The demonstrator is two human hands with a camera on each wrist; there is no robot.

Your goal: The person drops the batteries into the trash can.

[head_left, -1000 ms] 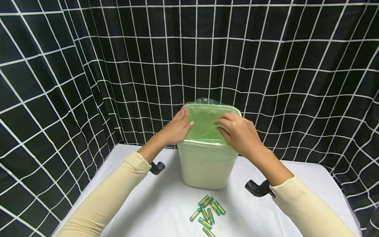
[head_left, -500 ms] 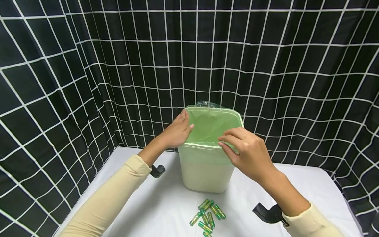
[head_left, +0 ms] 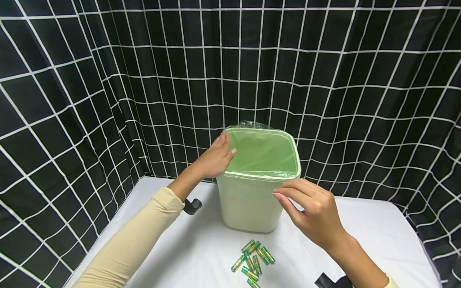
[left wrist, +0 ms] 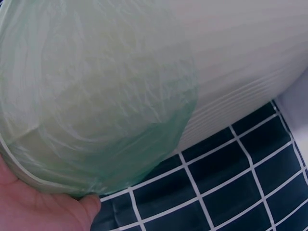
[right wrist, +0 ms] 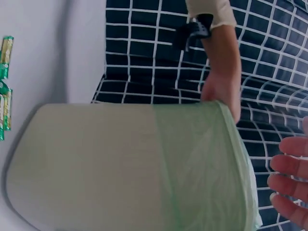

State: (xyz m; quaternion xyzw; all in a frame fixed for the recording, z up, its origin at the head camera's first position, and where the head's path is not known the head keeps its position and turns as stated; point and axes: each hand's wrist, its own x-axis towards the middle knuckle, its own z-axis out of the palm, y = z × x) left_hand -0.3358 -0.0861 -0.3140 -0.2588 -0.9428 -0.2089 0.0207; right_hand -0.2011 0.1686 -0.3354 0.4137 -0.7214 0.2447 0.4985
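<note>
A pale trash bin stands upright on the table, lined with a thin green plastic bag folded over its rim. My left hand holds the left rim, thumb on the inner side and fingers along the outside. In the left wrist view part of that hand lies against the rim over the bag. My right hand hovers by the front right of the bin, apart from it. Its thumb and index are close together in the head view. The right wrist view shows its fingers loosely bent, with nothing held.
Several green and gold batteries lie in a loose group on the white tablecloth, in front of the bin. A black curtain with white grid lines surrounds the table's back and sides. Each wrist carries a black strap mount.
My right hand has moved from above the bin's opening down and toward the front right, leaving the rim. My left hand keeps its place on the left rim. The batteries lie as before.
</note>
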